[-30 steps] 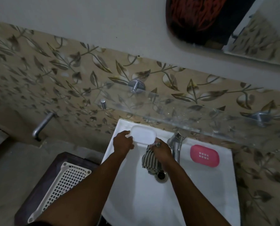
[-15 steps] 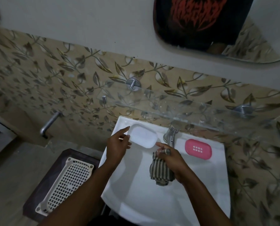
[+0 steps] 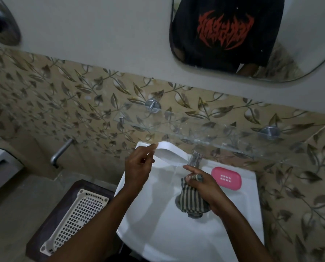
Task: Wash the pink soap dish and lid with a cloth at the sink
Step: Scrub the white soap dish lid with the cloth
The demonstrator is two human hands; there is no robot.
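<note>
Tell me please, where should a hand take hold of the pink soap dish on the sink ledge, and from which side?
Grip the pink soap dish across its short width, on the two long edges, coming from above. It lies flat on the sink ledge beside the tap, and the glass shelf overhangs behind, so probably approach from the front.

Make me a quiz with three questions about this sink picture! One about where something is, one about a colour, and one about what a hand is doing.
1. Where is the pink soap dish?
A. on the sink rim, right of the tap
B. in the white basket
C. on the glass shelf

2. What colours is the cloth?
A. plain red
B. dark and light stripes
C. plain blue

3. What is the left hand doing?
A. resting flat and empty
B. turning the tap
C. holding up the white lid

Answers:
1 A: the dish sits on the rim beside the tap.
2 B: stripes show below the right hand.
3 C: its fingers grip the lid's edge.
</note>
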